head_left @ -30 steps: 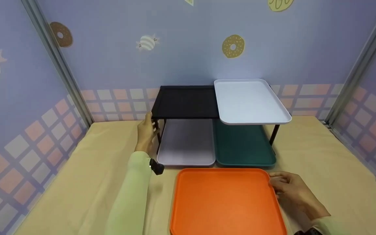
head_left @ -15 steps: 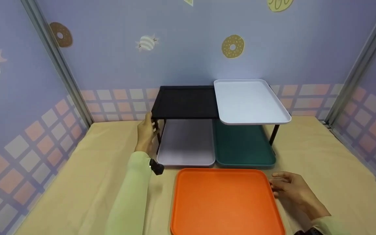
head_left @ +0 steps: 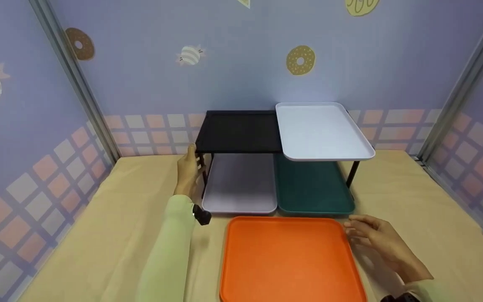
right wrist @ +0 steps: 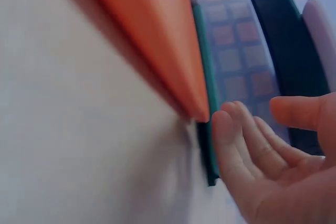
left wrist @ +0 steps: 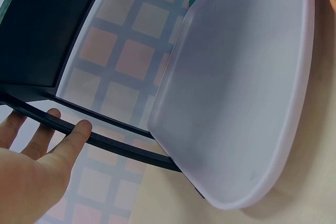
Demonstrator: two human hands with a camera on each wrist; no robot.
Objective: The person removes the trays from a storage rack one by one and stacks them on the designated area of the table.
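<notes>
On the left, my left hand (head_left: pixel 188 170) holds the upper left side of a black two-tier rack (head_left: pixel 239 131). In the left wrist view its fingers (left wrist: pixel 79 132) lie across the rack's curved leg. A white tray (head_left: pixel 323 131) covers the right half of the top tier. Below it sit a pale lilac tray (head_left: pixel 241 184) and a dark green tray (head_left: pixel 315 186), side by side. In front, an orange tray (head_left: pixel 292 260) lies low before the rack. My right hand (head_left: pixel 382 243) is beside that tray's far right corner, fingers loosely bent, holding nothing.
A cream cloth (head_left: pixel 111 235) covers the table. Behind the rack stands a purple patterned wall (head_left: pixel 241 75), with similar panels at both sides and grey metal posts (head_left: pixel 74 84) in the corners.
My right hand has let go of the orange tray's right edge and shifted slightly up and away from it. The left hand, the rack and the other trays stay put.
</notes>
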